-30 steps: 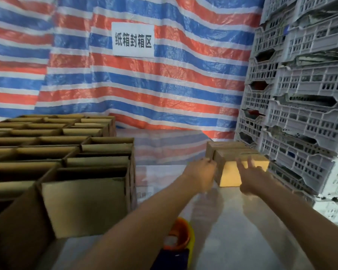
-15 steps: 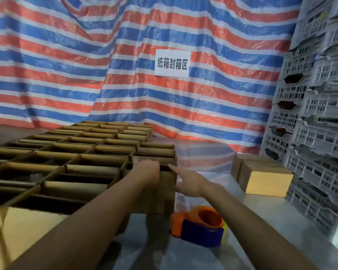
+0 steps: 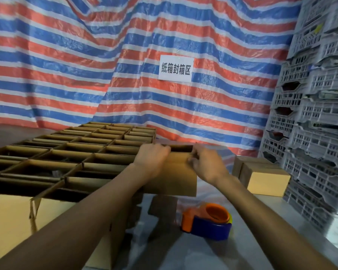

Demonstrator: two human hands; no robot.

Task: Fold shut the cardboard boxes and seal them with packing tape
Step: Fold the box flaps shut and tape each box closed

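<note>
Both my hands hold one open brown cardboard box at the right edge of a block of open boxes. My left hand grips the box's top rim on the left, fingers curled over the edge. On the right, my right hand pinches the rim at the corner. This box sits a little out from the row, toward the right. An orange and blue tape dispenser lies on the table below my right forearm. Two closed boxes stand at the right.
Grey plastic crates are stacked high along the right side. A striped red, white and blue tarp with a white paper sign hangs behind. The grey table shows between the dispenser and the crates.
My hands left the closed boxes at the right, swung left to the open boxes, and now grip one box by its rim. The view turned left with them.
</note>
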